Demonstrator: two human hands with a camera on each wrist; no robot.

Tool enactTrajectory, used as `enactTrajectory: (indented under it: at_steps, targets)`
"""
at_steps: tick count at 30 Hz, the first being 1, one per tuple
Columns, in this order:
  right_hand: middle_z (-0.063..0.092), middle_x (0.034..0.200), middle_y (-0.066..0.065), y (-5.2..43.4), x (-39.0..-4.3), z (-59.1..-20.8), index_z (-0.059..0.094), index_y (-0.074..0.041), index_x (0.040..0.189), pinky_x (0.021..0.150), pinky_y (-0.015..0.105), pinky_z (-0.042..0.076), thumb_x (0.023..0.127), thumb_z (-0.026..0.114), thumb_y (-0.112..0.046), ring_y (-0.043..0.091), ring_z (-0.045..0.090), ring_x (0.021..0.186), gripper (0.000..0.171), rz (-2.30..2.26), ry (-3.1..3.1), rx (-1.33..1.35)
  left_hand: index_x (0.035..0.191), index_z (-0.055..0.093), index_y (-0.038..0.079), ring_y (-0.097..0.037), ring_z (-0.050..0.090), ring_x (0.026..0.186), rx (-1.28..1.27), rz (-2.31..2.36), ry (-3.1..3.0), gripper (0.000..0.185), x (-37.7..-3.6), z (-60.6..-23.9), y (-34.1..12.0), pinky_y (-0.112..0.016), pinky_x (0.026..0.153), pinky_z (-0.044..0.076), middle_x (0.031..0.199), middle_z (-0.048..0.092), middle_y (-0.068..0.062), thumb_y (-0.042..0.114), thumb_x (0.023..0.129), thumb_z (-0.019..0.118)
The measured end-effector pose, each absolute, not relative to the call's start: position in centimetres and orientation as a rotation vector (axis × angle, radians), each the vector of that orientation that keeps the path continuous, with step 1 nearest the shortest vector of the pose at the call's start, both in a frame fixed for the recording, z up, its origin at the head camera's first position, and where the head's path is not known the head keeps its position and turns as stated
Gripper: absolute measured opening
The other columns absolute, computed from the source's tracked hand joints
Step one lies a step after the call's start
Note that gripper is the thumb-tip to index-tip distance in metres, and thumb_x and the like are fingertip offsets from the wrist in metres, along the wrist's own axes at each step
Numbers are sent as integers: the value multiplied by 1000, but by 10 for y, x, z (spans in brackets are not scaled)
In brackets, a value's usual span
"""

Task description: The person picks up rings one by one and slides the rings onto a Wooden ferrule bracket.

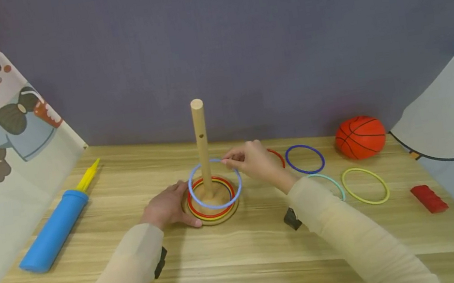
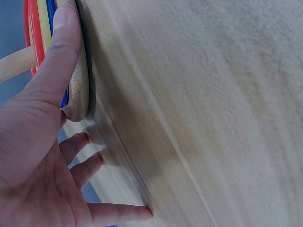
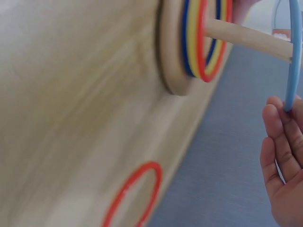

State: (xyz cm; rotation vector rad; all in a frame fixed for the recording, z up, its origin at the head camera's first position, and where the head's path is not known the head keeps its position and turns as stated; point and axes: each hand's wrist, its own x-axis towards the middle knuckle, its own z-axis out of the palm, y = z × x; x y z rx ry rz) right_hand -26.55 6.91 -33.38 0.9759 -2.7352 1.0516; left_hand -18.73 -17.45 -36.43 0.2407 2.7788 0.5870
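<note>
A wooden table [image 1: 270, 252] carries everything here, walled by a grey backdrop and cartoon-printed panels at both sides. The biggest loose object is a blue and yellow pump [image 1: 53, 231] lying at the left; an orange ball [image 1: 360, 137] sits at the far right, with a small red block [image 1: 428, 198] nearer the front edge.

In the middle stands the wooden peg [image 1: 202, 140] on its round base [image 1: 214, 219]. Judging by how things lie, the ring stacking is roughly half done — red, yellow and dark blue rings [image 1: 202, 212] already rest flat on the base around the peg, and a light blue ring [image 1: 215, 184] is over the peg but not yet down, tilted in the air partway along the shaft. Four rings remain on the table to the right: a dark blue ring [image 1: 305, 159], a red ring [image 1: 276, 156] partly hidden behind the hand, a pale teal ring [image 1: 331, 183] partly under the sleeve, and a yellow-green ring [image 1: 365, 185].

The right hand [image 1: 252, 160] pinches the far edge of the light blue ring between thumb and fingertips [image 3: 277, 118]. The left hand [image 1: 169, 208] steadies the base — thumb [image 2: 59, 52] pressed along its rim, the other fingers spread straight on the table.
</note>
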Motion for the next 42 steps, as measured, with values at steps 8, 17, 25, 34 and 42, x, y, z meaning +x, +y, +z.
enactTrajectory:
  at_steps: [8,17,25,34,42]
  targets:
    - [74,77,-3,67,-266,-360,81,-6,101,64,25,54,97,72,-18,7,67,69,16,1061,-2775,970,157,33,5,-49,34,144,267,594,2790,117,-188,-366,-174,-62,111,38,160,31,-28,40,65,97]
    - [76,82,-2,62,-266,-373,82,-9,100,69,28,58,97,72,-20,10,70,74,14,1036,-2756,937,156,34,3,-48,35,143,297,598,2800,116,-189,-366,-175,-61,111,38,159,33,-28,39,65,97]
    - [77,82,-1,58,-266,-381,82,-10,100,68,28,57,95,75,-22,11,70,73,14,961,-2750,918,157,33,5,-49,36,142,320,572,2795,118,-190,-368,-175,-62,111,38,159,33,-28,42,65,96]
    - [73,75,-4,55,-263,-388,82,-12,97,58,24,50,93,76,-22,6,63,65,12,984,-2725,868,157,34,8,-48,38,141,328,591,2789,117,-190,-367,-174,-62,109,40,158,35,-25,42,64,97]
    - [75,87,-2,54,-264,-394,82,-12,96,84,37,55,92,77,-22,18,67,87,11,921,-2673,878,158,33,7,-48,35,143,291,589,2785,118,-188,-367,-175,-63,110,38,160,32,-27,41,65,96]
